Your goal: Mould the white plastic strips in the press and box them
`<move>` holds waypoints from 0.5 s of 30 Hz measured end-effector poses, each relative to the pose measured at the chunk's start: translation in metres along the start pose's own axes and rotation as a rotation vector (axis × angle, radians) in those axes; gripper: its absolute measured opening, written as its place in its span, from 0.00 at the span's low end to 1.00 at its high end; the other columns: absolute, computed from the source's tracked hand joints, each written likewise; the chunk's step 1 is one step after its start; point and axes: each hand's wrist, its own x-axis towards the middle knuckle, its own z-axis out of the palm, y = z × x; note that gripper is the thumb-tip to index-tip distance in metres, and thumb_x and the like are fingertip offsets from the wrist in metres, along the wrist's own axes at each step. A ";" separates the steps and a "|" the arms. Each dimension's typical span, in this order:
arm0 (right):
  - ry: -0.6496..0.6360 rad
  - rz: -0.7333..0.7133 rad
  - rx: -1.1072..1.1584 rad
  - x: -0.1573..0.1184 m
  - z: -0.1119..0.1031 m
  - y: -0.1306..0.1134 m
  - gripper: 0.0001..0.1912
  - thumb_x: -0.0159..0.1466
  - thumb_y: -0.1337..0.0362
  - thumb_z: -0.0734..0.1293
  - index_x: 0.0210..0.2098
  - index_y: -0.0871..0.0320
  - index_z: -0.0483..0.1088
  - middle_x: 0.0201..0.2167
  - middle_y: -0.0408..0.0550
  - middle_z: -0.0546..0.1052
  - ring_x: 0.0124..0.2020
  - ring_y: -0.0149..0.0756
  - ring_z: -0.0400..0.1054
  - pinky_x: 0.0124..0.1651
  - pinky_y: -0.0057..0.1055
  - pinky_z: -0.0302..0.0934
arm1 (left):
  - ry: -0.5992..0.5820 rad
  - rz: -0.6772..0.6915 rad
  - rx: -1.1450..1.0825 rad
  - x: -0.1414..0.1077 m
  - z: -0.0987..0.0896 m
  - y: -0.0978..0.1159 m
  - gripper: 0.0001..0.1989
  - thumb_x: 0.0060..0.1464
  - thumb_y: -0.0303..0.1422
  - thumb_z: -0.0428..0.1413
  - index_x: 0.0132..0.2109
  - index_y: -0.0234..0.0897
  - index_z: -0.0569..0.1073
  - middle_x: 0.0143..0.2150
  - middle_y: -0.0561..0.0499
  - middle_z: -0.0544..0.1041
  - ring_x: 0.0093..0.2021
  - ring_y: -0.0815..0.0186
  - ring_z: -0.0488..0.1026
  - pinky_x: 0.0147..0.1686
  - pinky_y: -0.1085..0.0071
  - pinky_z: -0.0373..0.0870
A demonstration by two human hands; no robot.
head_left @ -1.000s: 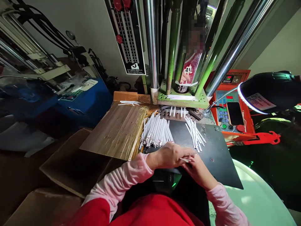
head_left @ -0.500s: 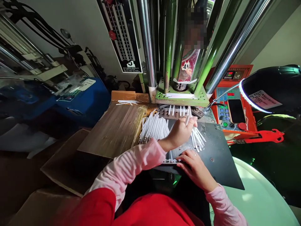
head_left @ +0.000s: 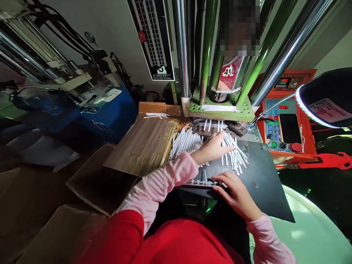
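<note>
My left hand (head_left: 213, 149) lies with its fingers stretched over a loose pile of white strips (head_left: 233, 154), touching them, and I see nothing gripped in it. A second, larger pile of white strips (head_left: 187, 143) lies to its left, partly hidden behind my wrist. My right hand (head_left: 236, 193) rests lower down on a black board (head_left: 261, 165), its fingertips at a row of short white strips in a dark holder (head_left: 205, 182). More white pieces stand in a perforated metal plate (head_left: 210, 127) beyond the piles.
A green press base (head_left: 221, 110) with white strips on it stands between steel columns. A wood-grain board (head_left: 143, 145) lies left, above cardboard (head_left: 99, 187). At right are a red control panel (head_left: 280, 124), a phone (head_left: 288, 128) and a black lamp (head_left: 327, 97). A blue machine (head_left: 110, 106) stands left.
My left hand no longer holds a strip upright and now lies flat across the right pile. My right hand has moved little, and the whole view has shifted slightly.
</note>
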 end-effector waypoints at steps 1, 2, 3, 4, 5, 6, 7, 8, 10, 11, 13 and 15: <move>0.009 -0.005 0.011 -0.001 -0.001 0.000 0.12 0.70 0.57 0.63 0.50 0.51 0.72 0.40 0.50 0.75 0.42 0.41 0.70 0.45 0.39 0.67 | -0.058 -0.010 0.073 -0.020 -0.014 0.004 0.26 0.55 0.45 0.62 0.55 0.32 0.72 0.49 0.38 0.74 0.46 0.54 0.74 0.48 0.57 0.71; 0.019 -0.014 0.020 -0.002 -0.002 0.001 0.12 0.70 0.57 0.63 0.50 0.51 0.72 0.41 0.50 0.76 0.43 0.40 0.71 0.45 0.39 0.67 | -0.112 0.009 0.117 -0.041 -0.028 0.007 0.26 0.57 0.45 0.61 0.57 0.35 0.72 0.51 0.40 0.75 0.48 0.55 0.73 0.50 0.59 0.70; 0.033 -0.026 0.024 -0.003 -0.002 0.001 0.12 0.70 0.58 0.64 0.51 0.51 0.72 0.41 0.50 0.76 0.43 0.40 0.71 0.46 0.39 0.68 | -0.158 0.039 0.156 -0.063 -0.041 0.009 0.25 0.57 0.44 0.62 0.57 0.36 0.72 0.52 0.42 0.75 0.52 0.56 0.73 0.54 0.60 0.69; 0.049 -0.041 0.021 -0.004 -0.002 0.002 0.12 0.70 0.58 0.64 0.51 0.51 0.72 0.42 0.50 0.76 0.43 0.40 0.71 0.46 0.39 0.68 | -0.189 0.046 0.203 -0.085 -0.052 0.009 0.24 0.56 0.43 0.63 0.56 0.37 0.72 0.52 0.43 0.76 0.54 0.56 0.72 0.56 0.60 0.67; 0.064 -0.057 0.011 -0.004 -0.001 0.003 0.12 0.70 0.58 0.64 0.52 0.51 0.72 0.43 0.50 0.77 0.44 0.40 0.71 0.46 0.38 0.68 | -0.225 0.028 0.255 -0.106 -0.060 0.007 0.25 0.54 0.43 0.65 0.56 0.37 0.73 0.52 0.44 0.76 0.55 0.55 0.71 0.57 0.60 0.67; 0.076 -0.074 -0.006 -0.003 0.001 0.003 0.13 0.70 0.58 0.64 0.52 0.51 0.71 0.43 0.50 0.77 0.44 0.40 0.72 0.46 0.38 0.68 | -0.240 -0.009 0.309 -0.126 -0.064 0.003 0.25 0.53 0.43 0.66 0.55 0.38 0.73 0.52 0.44 0.76 0.55 0.55 0.71 0.56 0.59 0.67; 0.076 -0.092 -0.028 -0.001 0.003 0.002 0.14 0.70 0.58 0.65 0.53 0.51 0.71 0.43 0.50 0.77 0.43 0.41 0.72 0.46 0.38 0.68 | -0.236 -0.051 0.361 -0.142 -0.066 -0.002 0.24 0.52 0.42 0.66 0.53 0.38 0.74 0.51 0.45 0.76 0.54 0.55 0.71 0.55 0.60 0.68; 0.070 -0.109 -0.052 0.002 0.007 0.000 0.13 0.70 0.58 0.65 0.53 0.51 0.72 0.42 0.50 0.78 0.42 0.40 0.72 0.44 0.38 0.68 | -0.217 -0.090 0.406 -0.156 -0.065 -0.007 0.20 0.53 0.40 0.66 0.50 0.38 0.74 0.49 0.46 0.76 0.52 0.56 0.71 0.53 0.60 0.69; 0.072 -0.132 -0.088 0.012 0.015 -0.006 0.11 0.71 0.59 0.63 0.49 0.52 0.74 0.37 0.48 0.78 0.38 0.39 0.72 0.40 0.37 0.67 | -0.145 -0.141 0.462 -0.175 -0.056 -0.018 0.11 0.56 0.35 0.64 0.45 0.37 0.75 0.46 0.48 0.76 0.50 0.58 0.71 0.50 0.62 0.69; 0.093 -0.134 -0.094 0.017 0.017 -0.010 0.10 0.71 0.60 0.62 0.46 0.52 0.74 0.34 0.47 0.77 0.35 0.38 0.72 0.38 0.35 0.67 | -0.109 -0.149 0.473 -0.181 -0.051 -0.023 0.07 0.58 0.32 0.63 0.43 0.37 0.75 0.44 0.49 0.76 0.49 0.59 0.71 0.50 0.63 0.69; 0.183 -0.123 -0.084 0.025 0.016 -0.019 0.10 0.71 0.61 0.61 0.42 0.54 0.74 0.30 0.46 0.76 0.32 0.37 0.71 0.35 0.33 0.67 | -0.058 -0.143 0.471 -0.186 -0.042 -0.029 0.03 0.60 0.30 0.61 0.42 0.37 0.75 0.43 0.49 0.76 0.48 0.60 0.71 0.49 0.65 0.69; 0.278 -0.098 -0.066 0.022 0.003 -0.025 0.08 0.70 0.62 0.62 0.41 0.53 0.74 0.31 0.46 0.77 0.33 0.37 0.72 0.35 0.32 0.67 | -0.039 -0.126 0.461 -0.187 -0.039 -0.030 0.04 0.60 0.30 0.61 0.42 0.36 0.75 0.43 0.49 0.77 0.47 0.60 0.71 0.48 0.65 0.68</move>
